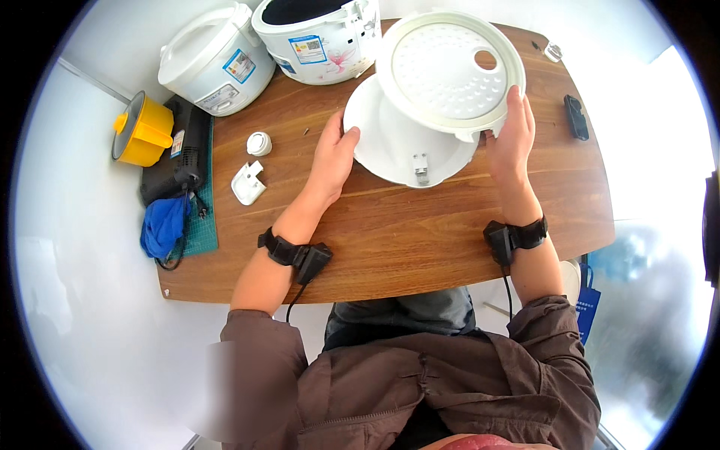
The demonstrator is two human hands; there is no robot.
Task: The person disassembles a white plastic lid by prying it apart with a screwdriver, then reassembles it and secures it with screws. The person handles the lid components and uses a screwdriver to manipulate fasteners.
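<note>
Two hands work over a brown wood-grain table (390, 240). Left hand (334, 154): curled at the left rim of a round white plastic lid shell (390, 142), apparently steadying it (fingertips hidden). Right hand (515, 135): grasping a round, dimpled, off-white plastic disc (446, 81), thumb on its rim, presumably to hold it over the shell; contact between the two cannot be confirmed. Farther back stand a lidless white floral-printed cooker body (337, 69) and, left of it, a lidded white cooker (210, 69), likely set aside for working room. Both bear blue-edged labels (307, 49), print too small to read.
</note>
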